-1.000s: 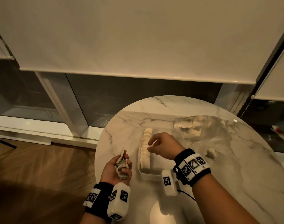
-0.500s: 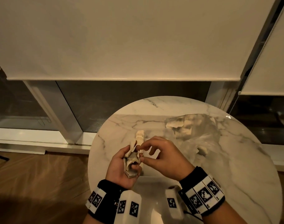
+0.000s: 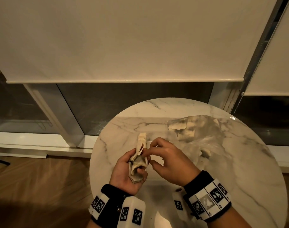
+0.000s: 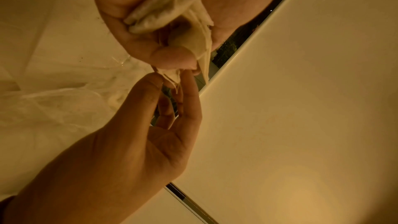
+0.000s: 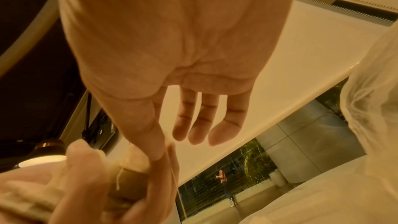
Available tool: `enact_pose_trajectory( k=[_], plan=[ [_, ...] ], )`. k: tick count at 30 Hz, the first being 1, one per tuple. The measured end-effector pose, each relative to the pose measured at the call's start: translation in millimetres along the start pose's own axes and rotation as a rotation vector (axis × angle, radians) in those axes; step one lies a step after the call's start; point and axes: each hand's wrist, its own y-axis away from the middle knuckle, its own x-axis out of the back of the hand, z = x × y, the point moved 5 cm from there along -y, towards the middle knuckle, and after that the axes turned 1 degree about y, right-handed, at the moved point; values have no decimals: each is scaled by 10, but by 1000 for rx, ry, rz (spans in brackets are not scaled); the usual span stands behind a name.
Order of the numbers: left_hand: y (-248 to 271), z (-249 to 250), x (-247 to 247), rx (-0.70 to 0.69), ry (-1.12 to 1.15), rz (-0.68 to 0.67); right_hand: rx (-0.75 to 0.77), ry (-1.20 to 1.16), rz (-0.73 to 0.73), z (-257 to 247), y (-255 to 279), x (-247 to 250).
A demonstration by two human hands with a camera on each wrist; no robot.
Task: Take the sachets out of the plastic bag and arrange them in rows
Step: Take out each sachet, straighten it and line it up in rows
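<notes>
My left hand (image 3: 136, 164) grips a bunch of beige sachets (image 3: 138, 168) palm-up over the near side of the marble table (image 3: 239, 170). My right hand (image 3: 146, 156) pinches the top edge of one sachet in that bunch between thumb and forefinger, its other fingers loosely spread. In the left wrist view the pinch (image 4: 170, 77) sits just below the gripped sachets (image 4: 163, 8). Behind the hands a row of sachets (image 3: 143, 138) stands on edge. The clear plastic bag (image 3: 204, 129) lies at the back right with more sachets inside.
One loose sachet (image 3: 206, 153) lies on the table right of my right hand. The table is round, with its edge close on the left. Window frames and lowered roller blinds (image 3: 124, 38) stand behind it, and wooden floor (image 3: 33, 186) lies to the left.
My right hand left the row of sachets and came back to the bunch, where it now pinches one. My left hand rose and moved right to meet it.
</notes>
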Motion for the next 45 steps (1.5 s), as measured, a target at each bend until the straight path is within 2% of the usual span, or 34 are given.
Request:
enact_pose_trajectory(
  k=[11,21,26,31,38,45],
  plan=[
    [-7,-8,39,26,30,6,15,-55,41,-4,-5,10],
    [-78,25,278,54,-21,131,-26,-209,71,-1,-74,5],
    [-66,75,338,55,-29,127,-85,-378,87,-4,-122,-31],
    [-67,129,404,75,-73,117,-129,-437,105,32,-157,-42],
    [-167,248,732,41,56,175,-234,-487,99,234,-187,-83],
    [-209,302,960,23,84,200,-301,-581,92,281,-206,-129]
  ],
)
